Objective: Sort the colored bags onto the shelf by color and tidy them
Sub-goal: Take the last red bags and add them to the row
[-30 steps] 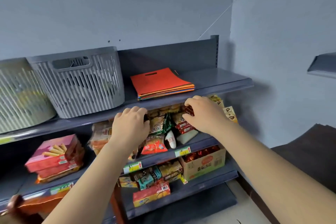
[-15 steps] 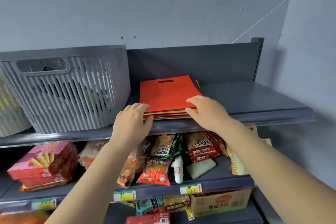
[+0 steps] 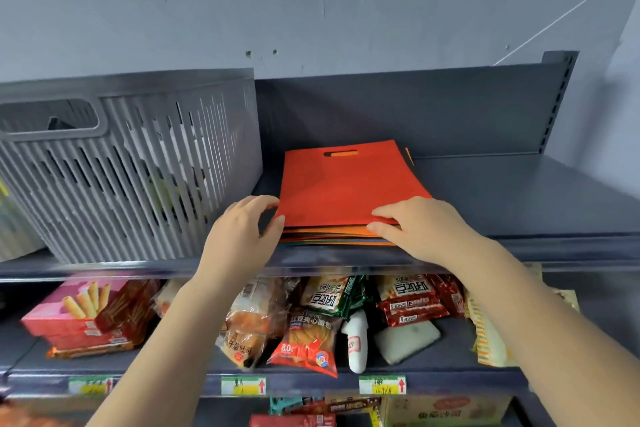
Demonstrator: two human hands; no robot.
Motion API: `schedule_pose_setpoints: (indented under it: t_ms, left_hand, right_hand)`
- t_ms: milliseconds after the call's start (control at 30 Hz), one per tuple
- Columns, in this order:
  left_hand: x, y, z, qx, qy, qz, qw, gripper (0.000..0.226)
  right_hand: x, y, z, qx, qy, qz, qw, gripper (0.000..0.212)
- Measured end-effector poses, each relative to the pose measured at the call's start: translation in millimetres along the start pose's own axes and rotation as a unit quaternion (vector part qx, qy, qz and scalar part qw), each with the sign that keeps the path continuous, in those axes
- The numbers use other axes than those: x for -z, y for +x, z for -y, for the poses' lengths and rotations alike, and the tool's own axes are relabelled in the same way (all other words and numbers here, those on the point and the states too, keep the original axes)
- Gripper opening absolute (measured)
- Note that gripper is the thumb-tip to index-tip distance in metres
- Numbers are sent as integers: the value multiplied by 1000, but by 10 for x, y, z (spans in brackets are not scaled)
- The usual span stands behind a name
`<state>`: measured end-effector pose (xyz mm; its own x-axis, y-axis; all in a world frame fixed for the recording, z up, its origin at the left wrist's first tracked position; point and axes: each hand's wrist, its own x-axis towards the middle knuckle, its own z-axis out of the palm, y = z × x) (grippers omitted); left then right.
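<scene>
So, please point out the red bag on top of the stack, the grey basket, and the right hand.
red bag (image 3: 346, 184), head view, middle of its top face.
grey basket (image 3: 138, 177), head view, slatted front wall.
right hand (image 3: 420, 229), head view, back of the hand.

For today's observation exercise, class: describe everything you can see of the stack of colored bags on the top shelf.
The stack of flat bags lies on the grey top shelf, right of a slatted grey basket. The top bag is red-orange, matte like non-woven fabric, with a die-cut handle slot at its far end. Orange, green and blue edges show beneath. The left hand touches the stack's near left corner; the right hand rests fingers on the top bag, thumb at the front edge.
</scene>
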<state>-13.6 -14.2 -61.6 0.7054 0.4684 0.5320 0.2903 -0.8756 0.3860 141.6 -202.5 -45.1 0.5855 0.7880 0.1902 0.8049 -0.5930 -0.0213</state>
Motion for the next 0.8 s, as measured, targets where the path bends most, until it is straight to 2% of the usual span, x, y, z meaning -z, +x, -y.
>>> schedule_pose_setpoints:
  t_ms: [100, 267, 333, 467, 600, 700, 800]
  left_hand:
    - [3, 21, 22, -2, -21, -4, 1000, 34]
    - [-4, 136, -38, -23, -48, 1, 999, 34]
    - [-58, 190, -54, -48, -27, 51, 997, 36]
    - [-198, 206, -55, -101, 30, 165, 981, 42]
    - [-199, 163, 63, -153, 24, 152, 976, 40]
    - [-147, 132, 128, -190, -13, 119, 974, 30]
    - [-99, 122, 119, -191, -29, 99, 976, 36]
  right_hand:
    - [30, -58, -15, -29, -14, -42, 999, 37]
    - [-31, -1, -180, -149, 42, -120, 981, 32]
    - [-22, -12, -230, -177, 46, -144, 973, 31]
    - [21, -116, -262, -181, 11, -171, 968, 29]
    - [35, -228, -242, -182, -24, -167, 969, 28]
    - [18, -312, -200, -177, -39, -165, 970, 30]
    - [19, -372, -164, -172, -49, -166, 970, 30]
